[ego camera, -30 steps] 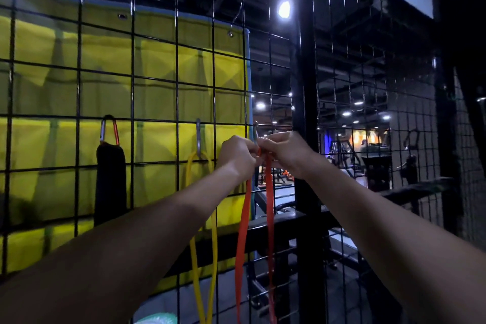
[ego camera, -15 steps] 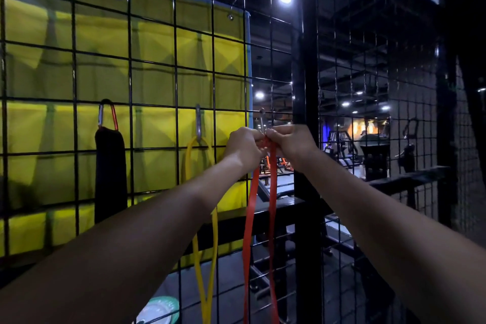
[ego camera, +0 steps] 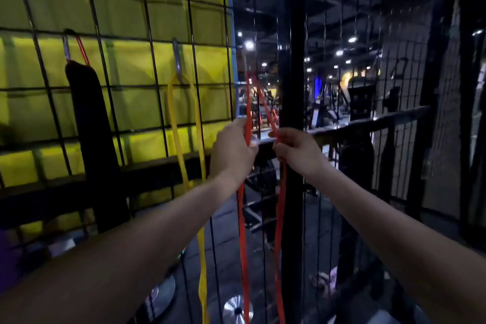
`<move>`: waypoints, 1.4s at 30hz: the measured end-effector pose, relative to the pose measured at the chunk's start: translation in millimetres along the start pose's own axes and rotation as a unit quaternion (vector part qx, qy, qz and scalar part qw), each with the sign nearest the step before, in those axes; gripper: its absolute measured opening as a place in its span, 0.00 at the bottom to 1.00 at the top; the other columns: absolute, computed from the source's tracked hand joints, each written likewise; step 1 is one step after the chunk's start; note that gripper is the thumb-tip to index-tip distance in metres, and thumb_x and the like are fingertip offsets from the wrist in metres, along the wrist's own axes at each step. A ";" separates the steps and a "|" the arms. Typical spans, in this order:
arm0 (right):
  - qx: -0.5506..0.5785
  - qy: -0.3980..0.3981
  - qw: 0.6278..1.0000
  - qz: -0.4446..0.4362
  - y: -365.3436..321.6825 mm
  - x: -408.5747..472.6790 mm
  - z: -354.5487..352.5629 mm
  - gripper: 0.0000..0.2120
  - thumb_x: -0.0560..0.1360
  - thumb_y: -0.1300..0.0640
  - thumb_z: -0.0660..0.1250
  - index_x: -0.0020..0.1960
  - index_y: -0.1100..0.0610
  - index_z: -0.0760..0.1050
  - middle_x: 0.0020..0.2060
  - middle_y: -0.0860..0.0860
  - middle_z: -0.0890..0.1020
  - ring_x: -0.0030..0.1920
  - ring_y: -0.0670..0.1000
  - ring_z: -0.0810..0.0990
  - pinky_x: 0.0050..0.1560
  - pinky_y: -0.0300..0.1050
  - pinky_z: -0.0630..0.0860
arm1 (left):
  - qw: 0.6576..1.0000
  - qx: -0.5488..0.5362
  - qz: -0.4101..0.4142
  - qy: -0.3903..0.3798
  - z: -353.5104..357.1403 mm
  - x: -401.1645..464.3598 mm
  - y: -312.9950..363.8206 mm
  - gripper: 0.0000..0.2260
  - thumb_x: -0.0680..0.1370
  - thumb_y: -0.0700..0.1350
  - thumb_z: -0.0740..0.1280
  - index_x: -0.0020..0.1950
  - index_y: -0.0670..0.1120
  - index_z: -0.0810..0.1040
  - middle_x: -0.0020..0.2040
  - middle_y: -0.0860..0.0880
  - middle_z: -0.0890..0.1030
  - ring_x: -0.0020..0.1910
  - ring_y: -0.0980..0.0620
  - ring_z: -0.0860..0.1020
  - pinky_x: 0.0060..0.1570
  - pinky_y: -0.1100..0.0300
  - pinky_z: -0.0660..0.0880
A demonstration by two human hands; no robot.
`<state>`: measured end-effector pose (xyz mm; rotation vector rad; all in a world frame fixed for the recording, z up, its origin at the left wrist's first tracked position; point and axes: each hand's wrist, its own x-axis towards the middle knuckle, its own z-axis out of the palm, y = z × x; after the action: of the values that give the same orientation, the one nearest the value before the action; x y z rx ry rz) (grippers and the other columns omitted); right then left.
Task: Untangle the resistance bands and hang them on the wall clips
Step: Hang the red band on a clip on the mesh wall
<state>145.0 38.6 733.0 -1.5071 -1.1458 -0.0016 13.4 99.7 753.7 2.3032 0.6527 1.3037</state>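
Observation:
A red resistance band (ego camera: 242, 231) hangs as a long loop from a clip on the black wire grid wall (ego camera: 147, 34); its top sits near the dark post. My left hand (ego camera: 232, 151) holds the loop's left strand, and my right hand (ego camera: 295, 150) grips the right strand, a little below the clip. A yellow band (ego camera: 200, 218) hangs from a silver clip (ego camera: 176, 59) to the left. Further left a wide black band (ego camera: 90, 126) hangs from a red and silver carabiner (ego camera: 75, 47).
A thick black post (ego camera: 292, 87) stands just right of the red band. Yellow padding (ego camera: 52, 66) lies behind the grid. Metal weight plates (ego camera: 236, 309) lie on the floor below. Gym machines show dimly through the mesh on the right.
Both hands have slid down from the clip, each along one strand of the red band, which now hangs from the clip by itself. The view has tilted downward.

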 end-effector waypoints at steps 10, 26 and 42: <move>-0.120 -0.052 0.984 0.117 117.3 -119.4 14.4 0.10 0.73 0.63 0.64 0.53 0.58 0.77 0.45 0.55 0.83 0.47 0.56 0.82 0.53 0.55 0.77 | 0.989 0.007 -0.116 -0.097 77.3 -136.0 -73.4 0.03 0.77 0.41 0.65 0.44 0.46 0.72 0.35 0.49 0.75 0.34 0.51 0.73 0.31 0.59 0.65; -0.163 -0.136 0.920 0.330 263.4 -338.2 65.1 0.06 0.70 0.62 0.71 0.46 0.60 0.83 0.41 0.52 0.85 0.44 0.47 0.79 0.43 0.33 0.70 | 0.905 -0.014 -0.337 -0.259 159.7 -335.8 -183.2 0.07 0.69 0.52 0.69 0.43 0.51 0.83 0.43 0.48 0.84 0.48 0.46 0.81 0.50 0.51 0.76; -0.244 -0.216 0.845 0.424 368.0 -480.2 109.3 0.08 0.73 0.61 0.68 0.50 0.61 0.82 0.47 0.59 0.84 0.50 0.55 0.82 0.46 0.44 0.72 | 0.839 0.029 -0.386 -0.383 202.1 -502.2 -282.4 0.08 0.76 0.42 0.66 0.52 0.42 0.82 0.49 0.41 0.83 0.50 0.43 0.80 0.46 0.61 0.73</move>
<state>67.5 -122.1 144.6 -2.4668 -0.7340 0.7332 -92.7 10.8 159.0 1.9762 1.1276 -0.0270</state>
